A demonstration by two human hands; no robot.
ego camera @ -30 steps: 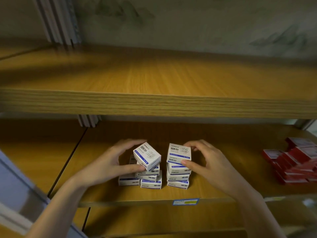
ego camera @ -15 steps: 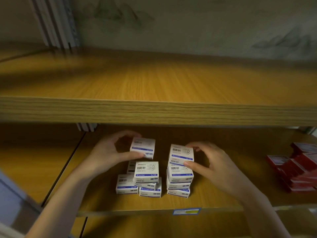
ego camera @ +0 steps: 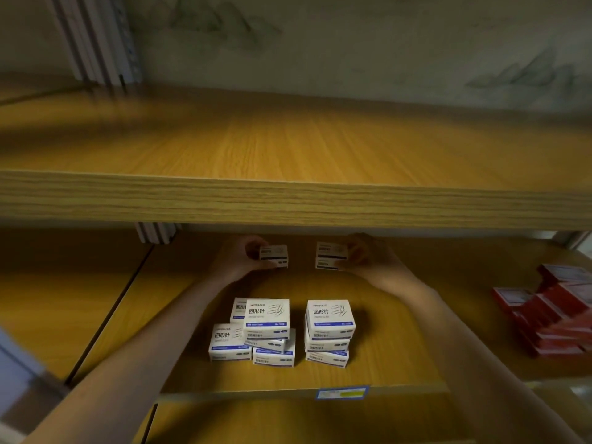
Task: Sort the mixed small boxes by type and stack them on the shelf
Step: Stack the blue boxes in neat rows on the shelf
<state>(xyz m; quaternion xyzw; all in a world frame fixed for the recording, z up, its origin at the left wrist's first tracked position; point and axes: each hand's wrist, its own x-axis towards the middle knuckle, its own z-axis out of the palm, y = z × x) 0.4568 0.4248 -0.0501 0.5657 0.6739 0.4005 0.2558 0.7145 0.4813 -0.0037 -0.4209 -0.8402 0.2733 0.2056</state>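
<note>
Several white-and-blue small boxes stand in low stacks (ego camera: 267,331) near the front of the middle shelf (ego camera: 400,363), with a second stack (ego camera: 330,331) just to their right. My left hand (ego camera: 238,259) grips one white box (ego camera: 274,255) deep in the shelf, under the upper board. Beside it, my right hand (ego camera: 368,254) grips another white box (ego camera: 331,254). Both held boxes are well behind the stacks; whether they touch the shelf is unclear.
A pile of red boxes (ego camera: 557,312) lies at the right end of the same shelf. The upper shelf board (ego camera: 288,200) overhangs my hands. A blue price label (ego camera: 342,393) is on the front edge. A metal upright (ego camera: 155,233) stands back left.
Both hands lifted the top box off each stack and carried it back, deep into the shelf. The view tilted down, so the stacks now sit lower in frame.
</note>
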